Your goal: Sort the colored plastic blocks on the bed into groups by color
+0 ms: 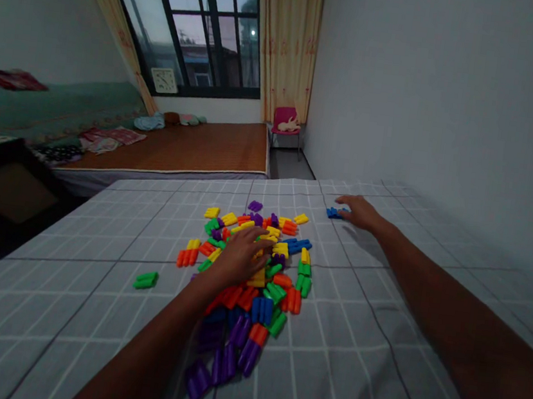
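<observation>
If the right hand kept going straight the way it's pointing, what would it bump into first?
Probably the blue toy piece, because the right hand has its fingertips right there. I can't tell for sure whether they already touch.

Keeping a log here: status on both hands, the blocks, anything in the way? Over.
Left hand over multicoloured plastic block pile, grip unclear. Right hand at blue block right of pile, grip unclear. Left hand hides part of pile.
</observation>
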A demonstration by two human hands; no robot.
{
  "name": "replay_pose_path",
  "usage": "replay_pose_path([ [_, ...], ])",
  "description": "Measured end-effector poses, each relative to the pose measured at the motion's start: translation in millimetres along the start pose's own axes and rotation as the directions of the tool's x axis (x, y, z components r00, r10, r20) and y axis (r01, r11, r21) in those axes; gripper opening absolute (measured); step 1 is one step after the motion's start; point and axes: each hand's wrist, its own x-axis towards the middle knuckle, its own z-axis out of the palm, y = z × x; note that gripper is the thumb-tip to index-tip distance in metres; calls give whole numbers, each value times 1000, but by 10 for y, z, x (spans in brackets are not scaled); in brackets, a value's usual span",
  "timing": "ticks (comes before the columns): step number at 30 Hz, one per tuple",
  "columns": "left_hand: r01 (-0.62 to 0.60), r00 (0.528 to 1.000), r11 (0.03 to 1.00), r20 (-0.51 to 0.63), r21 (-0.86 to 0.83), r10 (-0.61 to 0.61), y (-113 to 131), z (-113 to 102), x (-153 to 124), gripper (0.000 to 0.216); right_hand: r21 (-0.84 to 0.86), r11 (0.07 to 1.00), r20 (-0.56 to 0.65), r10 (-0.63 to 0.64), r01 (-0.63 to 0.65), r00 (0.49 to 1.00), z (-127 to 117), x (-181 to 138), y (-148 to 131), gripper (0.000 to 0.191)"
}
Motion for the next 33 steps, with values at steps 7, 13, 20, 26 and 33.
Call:
replay_pose_path([
  [7,-109,969,993,228,50,95,212,-49,-50,25,325,908,335,-373,265,866,207,-179,-1043,41],
  [13,-5,956,992,293,128,-33,3,-212,-102,18,268,887,264,-443,376,857,208,-219,-1137,42],
  [20,39,980,989,190,141,-65,15,-166,-62,19,232,929,264,-346,289,900,296,-231,-1400,47],
  [26,94,992,991,-71,-100,-101,66,9,53,29,487,842,181,-358,233,916,224,-292,-1371,43],
  [33,205,977,933,8,-294,-213,139,152,92,33,793,560,6,-400,239,916,94,-376,-1652,35],
])
